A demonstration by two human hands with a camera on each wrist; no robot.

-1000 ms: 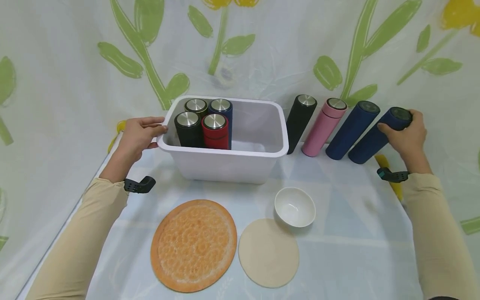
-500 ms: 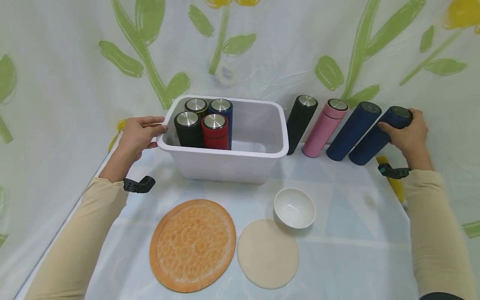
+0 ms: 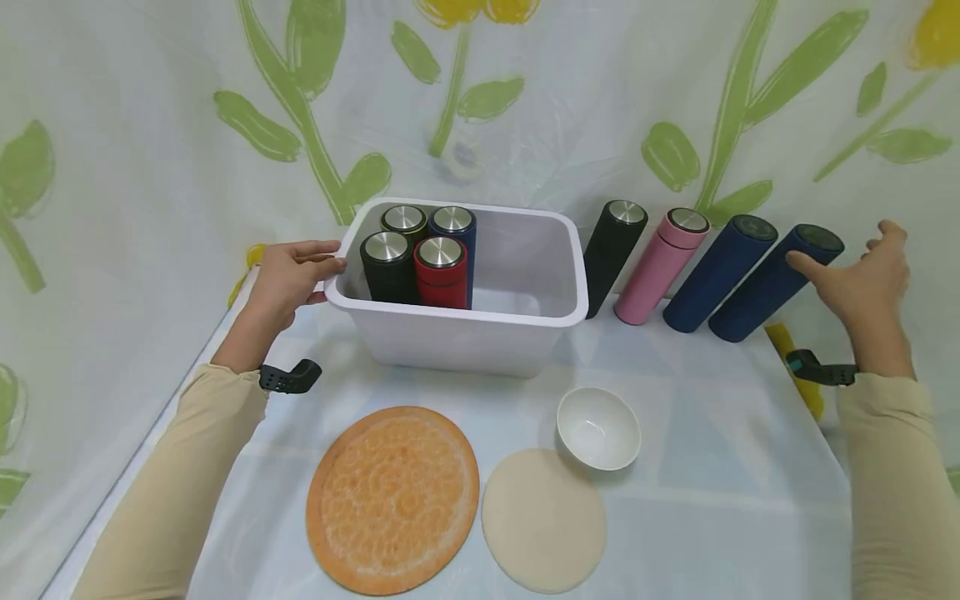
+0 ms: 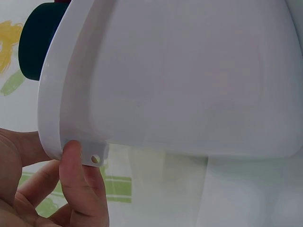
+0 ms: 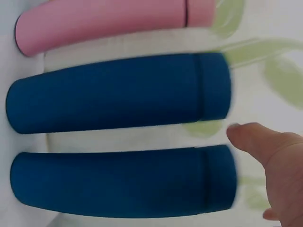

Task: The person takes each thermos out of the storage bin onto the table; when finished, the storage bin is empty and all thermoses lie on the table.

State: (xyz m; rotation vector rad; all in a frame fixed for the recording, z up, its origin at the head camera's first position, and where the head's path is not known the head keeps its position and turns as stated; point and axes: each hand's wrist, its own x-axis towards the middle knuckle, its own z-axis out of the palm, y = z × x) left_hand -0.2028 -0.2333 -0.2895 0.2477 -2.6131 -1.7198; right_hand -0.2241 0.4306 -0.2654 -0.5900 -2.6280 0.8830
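My left hand (image 3: 288, 279) grips the left rim of a white plastic bin (image 3: 457, 337); in the left wrist view the thumb and fingers pinch a small holed tab at that rim. Inside the bin's left part stand several flasks with steel lids, among them a black flask (image 3: 392, 282) and a red flask (image 3: 441, 286). My right hand (image 3: 870, 279), fingers spread, is beside the top of the rightmost blue flask (image 3: 772, 285), with a gap showing in the right wrist view. A second blue flask (image 3: 718, 277) stands to its left.
Left of the blue flasks stand a pink flask (image 3: 660, 271) and a black flask (image 3: 613, 254) close to the bin. Nearer me lie a round bread-patterned mat (image 3: 393, 500), a beige disc (image 3: 543, 521) and a white bowl (image 3: 598, 429). A flowered curtain (image 3: 555, 108) hangs behind.
My right hand has let go of the rightmost blue flask and moved off to the right, its fingers spread. The left hand keeps its grip on the bin. The head view has shifted slightly.
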